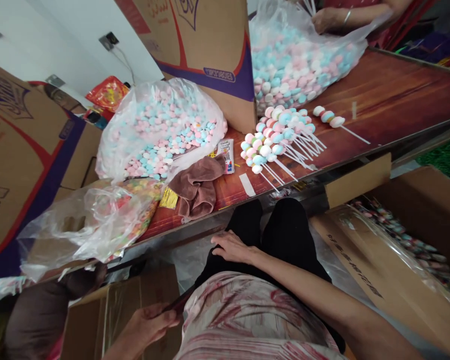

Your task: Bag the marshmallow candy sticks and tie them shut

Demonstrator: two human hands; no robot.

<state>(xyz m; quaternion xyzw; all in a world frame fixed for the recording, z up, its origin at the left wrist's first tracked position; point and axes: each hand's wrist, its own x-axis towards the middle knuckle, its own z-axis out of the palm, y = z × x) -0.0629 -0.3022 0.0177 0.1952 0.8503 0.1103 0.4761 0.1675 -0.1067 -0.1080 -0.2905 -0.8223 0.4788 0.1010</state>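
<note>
At the lower left, my left hand (150, 322) is closed at my hip, with its fingers against a dark object that I cannot make out. My right hand (232, 247) lies across my black-clad thigh, fingers loosely apart and holding nothing. Skewers of pink, white and blue candies (281, 132) lie in a pile near the table edge, and a single skewer (335, 120) lies to their right. A clear bag of loose candies (165, 125) stands at the left, with a crumpled brown cloth (200, 187) in front of it.
A second candy bag (300, 65) is behind the tall carton (210, 50), near another person's hand (324, 20). An open box (390, 265) with skewers is at the right. A plastic bag (97, 220) hangs over the left table edge.
</note>
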